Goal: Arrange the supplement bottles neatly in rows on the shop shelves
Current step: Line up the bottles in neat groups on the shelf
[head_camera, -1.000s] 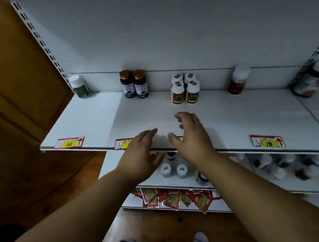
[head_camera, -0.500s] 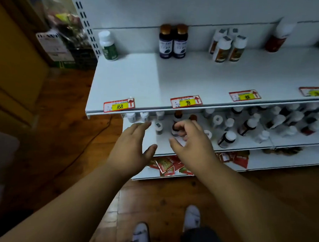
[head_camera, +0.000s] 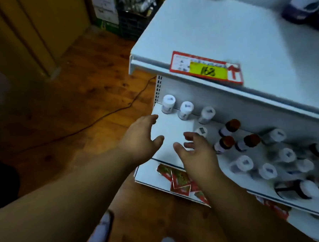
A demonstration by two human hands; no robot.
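Observation:
Both my hands reach over the left end of the middle shelf (head_camera: 171, 127), empty. My left hand (head_camera: 142, 140) has relaxed fingers above the shelf's bare left corner. My right hand (head_camera: 195, 152) hovers with spread fingers just in front of a small white-capped bottle (head_camera: 201, 131). Three white-capped bottles (head_camera: 186, 110) stand in a line along the shelf's back. Brown-capped bottles (head_camera: 229, 133) stand to the right of my right hand. Further right, several white-capped bottles (head_camera: 268, 170) stand in loose disorder, blurred.
The upper shelf (head_camera: 215, 34) juts out above, with a red and yellow price tag (head_camera: 206, 70) on its edge and a dark bottle (head_camera: 304, 4) at the back right. Red packets (head_camera: 178, 179) lie on the bottom shelf. A black cable (head_camera: 99, 118) crosses the wooden floor.
The view has dropped and closed in from the upper shelf to the middle shelf. Both hands came down from the upper shelf's front to the middle shelf's left end.

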